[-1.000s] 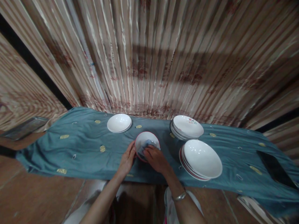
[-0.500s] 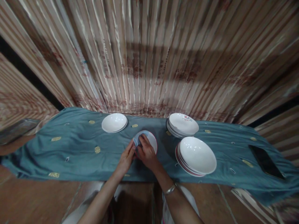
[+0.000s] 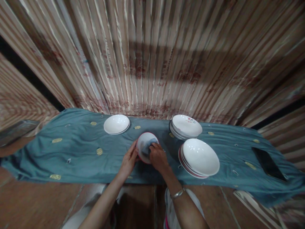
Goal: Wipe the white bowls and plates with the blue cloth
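Note:
A white bowl with a red rim is tilted toward me above the front middle of the cloth-covered table. My left hand grips its left edge, thumb at the rim and the other fingers partly hidden behind it. Bunched in my right hand is a bluish-grey cloth, pressed against the inside of the bowl on its right side. A metal bracelet circles my right wrist.
A stack of white bowls stands close to my right hand, with a stack of floral plates behind it. Two shallow white dishes sit at the back left. A dark phone lies far right on the teal tablecloth.
My right hand has moved with the cloth from the bowl's upper left to its right side. More of the bowl's left inside now shows.

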{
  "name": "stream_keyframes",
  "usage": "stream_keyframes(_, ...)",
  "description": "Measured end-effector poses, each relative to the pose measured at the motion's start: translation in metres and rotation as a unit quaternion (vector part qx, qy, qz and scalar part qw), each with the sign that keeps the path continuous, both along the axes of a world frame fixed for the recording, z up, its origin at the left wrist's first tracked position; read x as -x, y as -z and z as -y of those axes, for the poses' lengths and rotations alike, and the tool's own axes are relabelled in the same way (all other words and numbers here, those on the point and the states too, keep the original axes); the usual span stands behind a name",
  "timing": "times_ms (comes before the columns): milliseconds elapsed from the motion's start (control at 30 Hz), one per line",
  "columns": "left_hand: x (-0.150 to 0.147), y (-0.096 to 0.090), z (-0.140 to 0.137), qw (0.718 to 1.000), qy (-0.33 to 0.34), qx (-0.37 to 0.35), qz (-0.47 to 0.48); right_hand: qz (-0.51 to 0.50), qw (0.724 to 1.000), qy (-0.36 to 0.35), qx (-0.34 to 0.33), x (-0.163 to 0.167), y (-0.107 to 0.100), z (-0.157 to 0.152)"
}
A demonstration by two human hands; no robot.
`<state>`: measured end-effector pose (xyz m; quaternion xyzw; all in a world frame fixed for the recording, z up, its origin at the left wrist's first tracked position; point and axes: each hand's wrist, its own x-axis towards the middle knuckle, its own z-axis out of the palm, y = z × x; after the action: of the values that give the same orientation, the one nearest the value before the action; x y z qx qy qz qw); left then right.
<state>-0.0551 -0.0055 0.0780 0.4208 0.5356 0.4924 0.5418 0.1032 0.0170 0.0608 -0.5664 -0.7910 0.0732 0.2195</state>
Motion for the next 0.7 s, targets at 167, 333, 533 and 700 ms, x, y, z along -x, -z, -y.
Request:
stream_keyframes(167, 0.001, 0.002, -0.001, 1.000, -0.007, 0.000, 0.018, -0.111, 0.985, -0.096, 0.087, -0.003, -0.008, 0.005)
stream_keyframes(333, 0.002, 0.001, -0.001, 1.000, -0.003, 0.007, 0.026, -0.283, 0.935, -0.159, 0.140, 0.006, -0.014, 0.004)
stream_keyframes(533, 0.002, 0.000, 0.000, 0.999, 0.006, -0.007, 0.032, -0.413, 0.893, -0.138, 0.113, 0.023, -0.014, 0.001)
stream_keyframes(700, 0.000, -0.001, 0.001, 1.000, 0.013, -0.011, 0.024, -0.371, 0.925, -0.082, 0.020, 0.029, -0.001, -0.007)
